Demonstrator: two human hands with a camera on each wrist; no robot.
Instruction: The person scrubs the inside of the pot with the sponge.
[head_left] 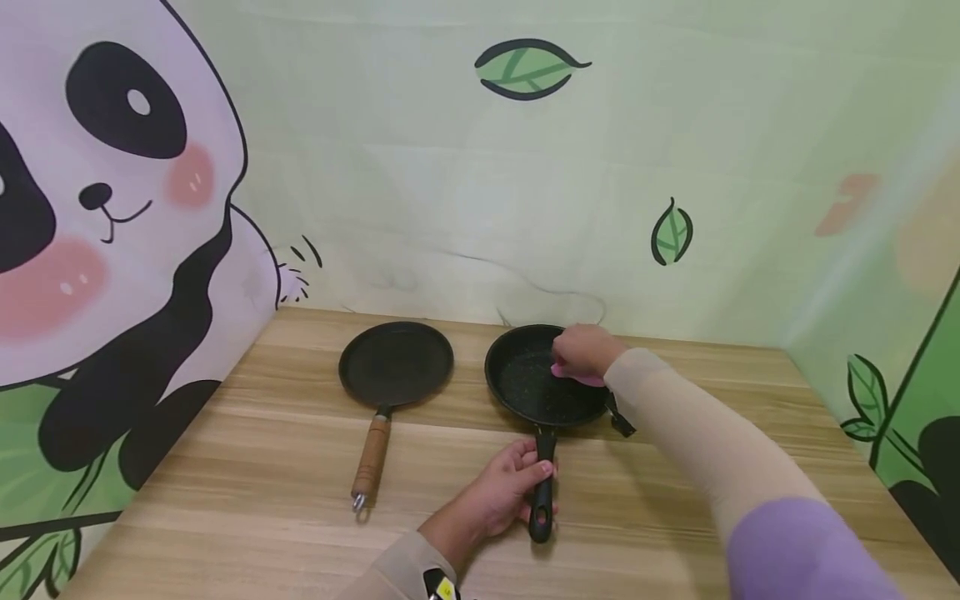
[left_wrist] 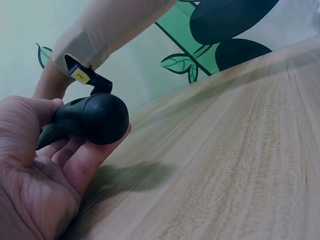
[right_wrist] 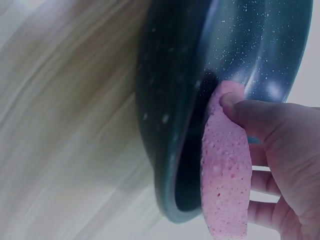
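A dark speckled frying pan (head_left: pixel 525 383) stands at the middle of the wooden table, its black handle (head_left: pixel 542 492) pointing toward me. My left hand (head_left: pixel 506 492) grips that handle, thumb on top and fingers beneath, as the left wrist view shows with the handle end (left_wrist: pixel 107 120) close up. Over the right part of the pan, my right hand (head_left: pixel 588 350) pinches a pink sponge (right_wrist: pixel 226 175) between thumb and fingers. In the right wrist view the sponge lies against the inside of the pan (right_wrist: pixel 170 100), near its rim. The head view hides most of the sponge.
To the left lies a flat black griddle pan (head_left: pixel 397 362) with a wooden handle (head_left: pixel 371 458). Both pans are on the wood-grain table (head_left: pixel 262 467). Behind stands a pale green backdrop (head_left: pixel 375 167) with a panda and leaves printed on it.
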